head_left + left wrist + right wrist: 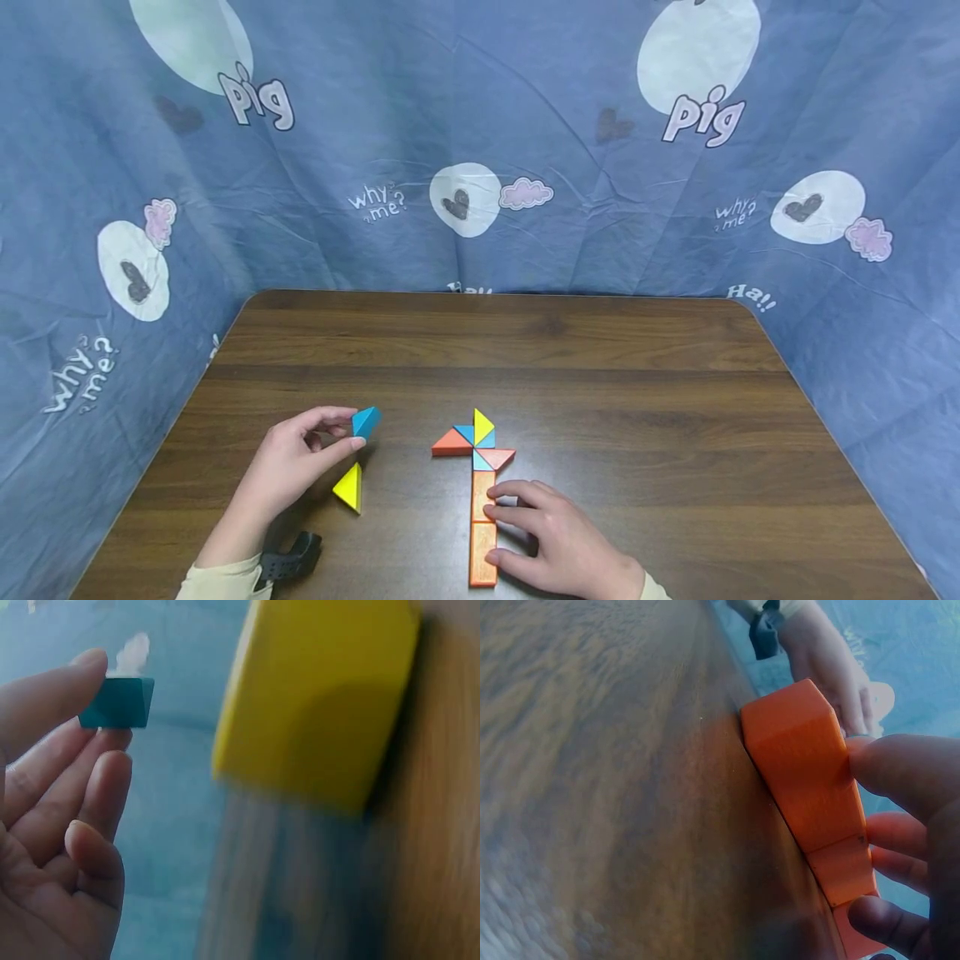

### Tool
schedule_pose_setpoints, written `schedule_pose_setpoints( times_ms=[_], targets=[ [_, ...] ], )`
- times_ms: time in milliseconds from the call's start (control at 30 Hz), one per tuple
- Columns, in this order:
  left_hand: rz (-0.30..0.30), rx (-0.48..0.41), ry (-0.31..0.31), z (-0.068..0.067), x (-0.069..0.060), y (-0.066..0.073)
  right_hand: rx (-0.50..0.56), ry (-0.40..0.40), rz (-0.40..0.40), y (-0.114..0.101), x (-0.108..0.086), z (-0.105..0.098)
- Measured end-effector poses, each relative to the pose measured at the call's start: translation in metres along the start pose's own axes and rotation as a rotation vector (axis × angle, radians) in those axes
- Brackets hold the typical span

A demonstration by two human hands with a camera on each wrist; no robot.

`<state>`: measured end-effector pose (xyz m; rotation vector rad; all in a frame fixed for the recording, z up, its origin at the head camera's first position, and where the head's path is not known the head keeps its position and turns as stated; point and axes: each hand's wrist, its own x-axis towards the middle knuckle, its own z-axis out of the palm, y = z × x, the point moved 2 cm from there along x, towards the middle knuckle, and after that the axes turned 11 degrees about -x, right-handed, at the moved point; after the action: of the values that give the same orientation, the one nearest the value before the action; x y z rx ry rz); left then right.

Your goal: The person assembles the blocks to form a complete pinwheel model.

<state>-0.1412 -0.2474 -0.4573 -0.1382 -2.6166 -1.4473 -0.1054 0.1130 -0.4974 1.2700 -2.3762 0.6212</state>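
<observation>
My left hand (292,454) pinches a blue triangular block (366,423) between thumb and fingers, held above the table; the left wrist view shows its flat side. Below that hand lies a yellow triangular block (349,488). At mid-table, two orange rectangular blocks (482,557) stand end to end in a column. My right hand (562,537) rests its fingertips on the column's right side, thumb on the nearer block. Above the column, a pinwheel of triangles meets: a yellow triangle (483,427), a red triangle (452,443), a salmon triangle (498,457) and several small blue pieces.
The blocks lie on a dark brown wooden table (637,400). A blue printed cloth (525,100) hangs behind the table and along both sides. A black strap (291,560) is on my left wrist.
</observation>
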Motion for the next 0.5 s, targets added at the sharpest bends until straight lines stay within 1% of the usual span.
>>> schedule_pose_setpoints(
  times_ms=[133,233,400,500],
  targets=[
    [0.007,-0.024,-0.027,0.011,-0.003,0.014,0.004,-0.019,0.012,0.001,0.000,0.000],
    [0.021,-0.038,-0.039,0.020,-0.004,0.023,0.005,-0.016,0.011,0.001,0.000,0.000],
    [0.069,-0.038,-0.059,0.035,-0.006,0.031,0.011,-0.001,0.005,0.001,0.000,0.000],
    [0.078,-0.035,-0.068,0.043,-0.007,0.035,0.011,-0.003,0.005,0.000,0.000,0.000]
  ],
)
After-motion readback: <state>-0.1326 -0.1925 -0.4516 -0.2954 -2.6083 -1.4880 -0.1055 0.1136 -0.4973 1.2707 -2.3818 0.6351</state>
